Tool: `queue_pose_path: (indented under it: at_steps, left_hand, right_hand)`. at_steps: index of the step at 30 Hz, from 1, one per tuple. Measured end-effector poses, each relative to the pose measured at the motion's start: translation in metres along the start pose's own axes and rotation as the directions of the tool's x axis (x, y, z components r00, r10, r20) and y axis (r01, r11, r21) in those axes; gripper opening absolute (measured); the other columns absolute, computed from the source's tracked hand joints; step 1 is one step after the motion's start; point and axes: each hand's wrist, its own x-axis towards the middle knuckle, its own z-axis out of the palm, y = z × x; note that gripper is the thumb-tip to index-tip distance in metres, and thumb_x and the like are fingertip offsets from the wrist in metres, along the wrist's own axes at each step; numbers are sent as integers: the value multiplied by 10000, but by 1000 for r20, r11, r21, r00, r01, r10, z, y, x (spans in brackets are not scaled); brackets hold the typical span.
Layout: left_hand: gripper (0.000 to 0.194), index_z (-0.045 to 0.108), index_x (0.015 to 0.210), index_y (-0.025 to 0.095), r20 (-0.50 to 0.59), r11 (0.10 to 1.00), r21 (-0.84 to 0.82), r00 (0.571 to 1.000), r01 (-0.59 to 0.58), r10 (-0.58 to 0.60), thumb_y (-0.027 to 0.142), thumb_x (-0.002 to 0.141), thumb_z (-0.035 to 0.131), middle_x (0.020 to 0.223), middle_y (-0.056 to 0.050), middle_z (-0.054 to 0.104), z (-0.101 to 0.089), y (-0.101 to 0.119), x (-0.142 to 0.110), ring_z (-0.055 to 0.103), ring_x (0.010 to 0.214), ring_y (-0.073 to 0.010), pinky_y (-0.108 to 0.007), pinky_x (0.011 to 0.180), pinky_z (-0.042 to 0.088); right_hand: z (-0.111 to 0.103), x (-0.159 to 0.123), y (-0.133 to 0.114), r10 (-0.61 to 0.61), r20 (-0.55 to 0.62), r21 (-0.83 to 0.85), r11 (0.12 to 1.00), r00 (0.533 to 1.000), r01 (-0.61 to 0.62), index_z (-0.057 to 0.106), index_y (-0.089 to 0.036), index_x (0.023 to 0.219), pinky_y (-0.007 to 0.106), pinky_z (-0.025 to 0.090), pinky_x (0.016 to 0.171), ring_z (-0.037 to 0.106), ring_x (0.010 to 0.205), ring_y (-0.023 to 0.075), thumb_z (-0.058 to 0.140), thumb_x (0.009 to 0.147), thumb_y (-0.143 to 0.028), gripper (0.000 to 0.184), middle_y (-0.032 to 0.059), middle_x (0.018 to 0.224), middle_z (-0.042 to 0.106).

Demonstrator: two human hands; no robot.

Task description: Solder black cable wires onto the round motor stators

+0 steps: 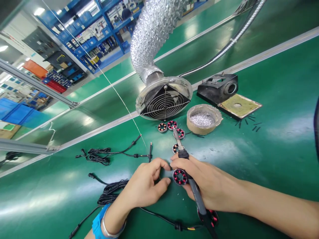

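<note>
My right hand grips a soldering iron, its metal tip pointing away toward a few small wound motor stators. A stator with red windings sits at the fingers of that hand, beside the iron's handle; whether they pinch it I cannot tell. To its left, my left hand is curved, with thumb and forefinger apart and nothing visible between them. Beyond the iron's tip lie a copper-wound stator and a red-wound one. Another red-wound stator is partly hidden under the iron.
Coiled black cables lie by my left wrist, more farther back. A fume extractor hood with a foil duct stands behind the stators. Right of it are a round tub of solder bits and an iron stand with a sponge.
</note>
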Motion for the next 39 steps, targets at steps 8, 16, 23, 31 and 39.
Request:
queue_pose_path:
  at_steps: [8, 16, 23, 31, 39]
  left_hand:
    - [186, 598, 753, 194, -73, 974, 202, 990, -104, 121, 234, 904, 497, 681, -4, 605, 10, -2, 0, 506, 616, -128, -242, 618, 334]
    - [424, 514, 648, 182, 14, 875, -453, 983, 170, -184, 572, 744, 649, 483, 92, 306, 4, 3, 2, 235, 462, -70, -226, 470, 169]
    - [238, 578, 661, 163, 156, 884, -398, 968, 245, -198, 380, 747, 622, 484, 66, 395, 10, 1, 4, 278, 467, -78, -233, 474, 190]
    - [316, 511, 659, 179, 114, 824, -526, 978, 210, -177, 452, 699, 665, 504, 87, 353, 10, 10, 6, 247, 485, -73, -230, 485, 182]
    - [239, 550, 685, 177, 131, 911, -329, 967, 249, -217, 380, 808, 583, 490, 95, 324, 19, 1, 0, 221, 460, -73, -243, 440, 156]
  right_hand:
    - [-1, 2, -1, 53, 26, -3, 999, 998, -53, 468, -203, 1222, 315, 533, 635, 647, 760, 208, 525, 785, -75, 459, 83, 1007, 610]
    - [-1, 2, -2, 31, 18, -27, 999, 999, -31, 439, -197, 1197, 280, 461, 565, 596, 678, 197, 482, 769, -62, 451, 52, 904, 574]
    - [-2, 3, -3, 11, 31, -71, 997, 999, -9, 432, -208, 1156, 269, 440, 580, 581, 686, 190, 456, 738, -33, 453, 41, 895, 560]
    - [-1, 3, -3, -50, 11, -35, 998, 999, 51, 425, -198, 1156, 277, 456, 576, 580, 703, 196, 449, 815, -56, 370, 49, 894, 560]
    - [2, 2, -1, -72, -56, -141, 988, 996, 64, 461, -193, 1111, 257, 437, 556, 554, 654, 184, 451, 779, -42, 365, 28, 817, 532]
